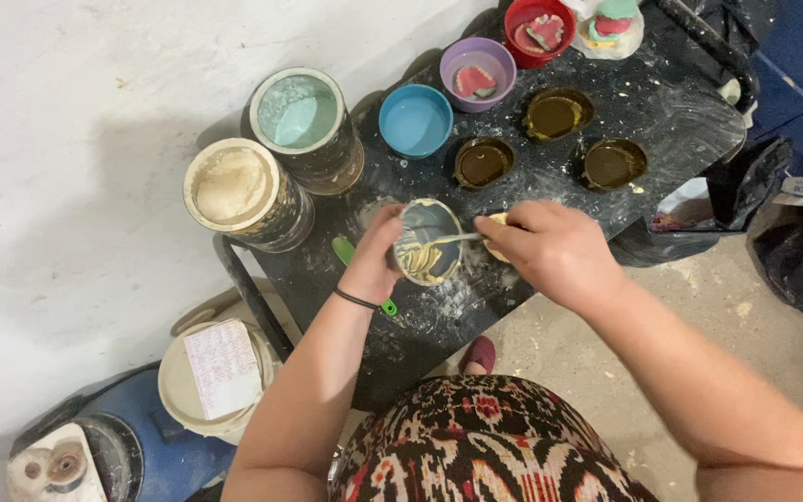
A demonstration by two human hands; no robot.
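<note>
My left hand (375,263) grips a small dark rubber bowl (427,241) tilted toward me, its inside smeared with pale yellow paste. My right hand (550,249) holds a metal spatula (453,239) whose blade reaches into the bowl's paste. Both hands hover over a black, plaster-spattered tray table (550,163). A green-handled tool (346,253) lies on the table under my left wrist, partly hidden.
Two large open tins, one of cream powder (232,185) and one of pale green powder (297,111), stand at the table's left. A blue bowl (415,120), a purple bowl (478,73), a red bowl (538,31) and three dark cups of brownish liquid (558,113) sit behind. A lidded bucket (211,376) stands on the floor.
</note>
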